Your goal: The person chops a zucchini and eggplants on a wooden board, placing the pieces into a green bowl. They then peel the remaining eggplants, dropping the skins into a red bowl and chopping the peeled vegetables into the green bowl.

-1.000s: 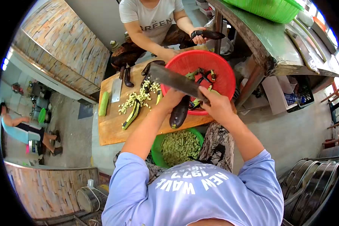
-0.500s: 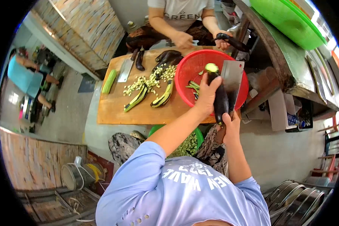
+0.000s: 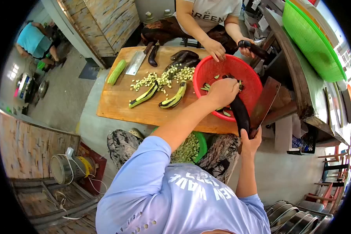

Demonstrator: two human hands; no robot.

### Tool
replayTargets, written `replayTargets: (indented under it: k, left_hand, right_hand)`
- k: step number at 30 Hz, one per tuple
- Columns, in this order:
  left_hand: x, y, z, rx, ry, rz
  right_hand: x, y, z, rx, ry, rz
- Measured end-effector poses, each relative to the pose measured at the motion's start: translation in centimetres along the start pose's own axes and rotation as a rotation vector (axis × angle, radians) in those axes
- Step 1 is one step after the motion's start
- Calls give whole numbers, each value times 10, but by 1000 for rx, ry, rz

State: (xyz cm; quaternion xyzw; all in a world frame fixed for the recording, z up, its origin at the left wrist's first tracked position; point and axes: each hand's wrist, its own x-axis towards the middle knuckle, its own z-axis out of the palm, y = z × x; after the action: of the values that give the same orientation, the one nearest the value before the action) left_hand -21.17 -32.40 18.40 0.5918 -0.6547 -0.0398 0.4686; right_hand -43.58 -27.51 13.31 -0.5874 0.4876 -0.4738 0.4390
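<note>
Left hand [image 3: 225, 89]: fingers bunched at the upper end of a dark eggplant [image 3: 240, 114]; whether clamped, cannot tell. Right hand [image 3: 250, 141]: fingers closed round the handle of a cleaver [image 3: 266, 100], thumb at the eggplant's lower end. Eggplant: tilted, across the near right rim of a red basket [image 3: 206, 70]; cleaver blade just to its right. Red basket: green and dark peelings [image 3: 206, 87] inside; stands at the right end of a wooden bench [image 3: 115, 103]. Bench, leftward: two striped, part-peeled eggplants [image 3: 174, 97]; diced pieces [image 3: 143, 82], scattered; whole eggplants [image 3: 184, 58], grouped behind; second cleaver [image 3: 136, 62], flat; pale green vegetable [image 3: 116, 72], near the left edge. Below the near edge: green tub [image 3: 202, 146], holding more dice. Opposite: co-worker, one hand [image 3: 216, 49] at the basket's far rim, other hand [image 3: 245, 50] holding another eggplant [image 3: 258, 50].
</note>
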Motion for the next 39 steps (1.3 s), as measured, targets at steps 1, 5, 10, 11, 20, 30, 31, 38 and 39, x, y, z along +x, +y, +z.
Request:
replayTargets:
  k: [1,5,10,11,20,30,31,38,39]
  left_hand:
    - [3,2,-8,41,-68,2]
    - [26,-6,-21,145,-229,35]
    - [59,-45,-17,123,-256,43]
    - [65,-63,-5,40,-170,62]
    - [104,-99,-7,-1214,-123,-659]
    - [123,-129,6,-1309,140,-579]
    - [123,-134,11,-1324,189,-552]
    - [121,-158,16,-795,412,-400]
    - [121,-160,15,-841,396,-396]
  right_hand:
    - [3,-2,1,-21,-1,-58]
    - [29,-8,8,-160,35,-202]
    - [75,-25,14,-187,-37,-178]
    - [83,-29,17,-125,-65,-145]
    - [123,-31,62,-199,-32,-280]
    - [151,-31,92,-292,36,-323]
    - [153,-30,94,-296,43,-338]
    - [164,-35,101,-344,39,-447]
    - [164,-35,103,-333,28,-457]
